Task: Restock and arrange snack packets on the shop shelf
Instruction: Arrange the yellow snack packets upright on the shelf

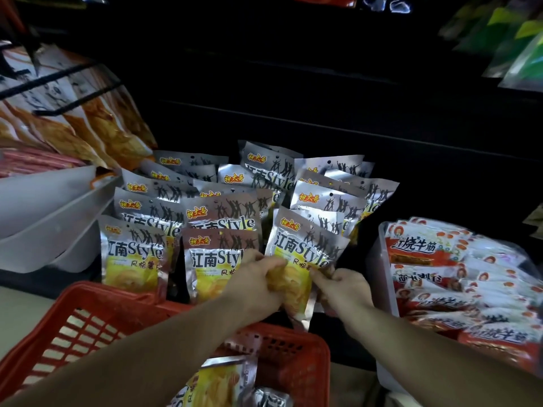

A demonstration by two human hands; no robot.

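A silver snack packet (305, 248) is held upright just beyond the red basket (88, 312), gripped low by the curled left hand (258, 277) and pinched at its lower edge by the right hand (343, 284), evidently to be squared with the rows (223, 221) standing beyond that basket.

Two hands (258, 277), one red basket (88, 296), over a dozen silver packets (132, 254)
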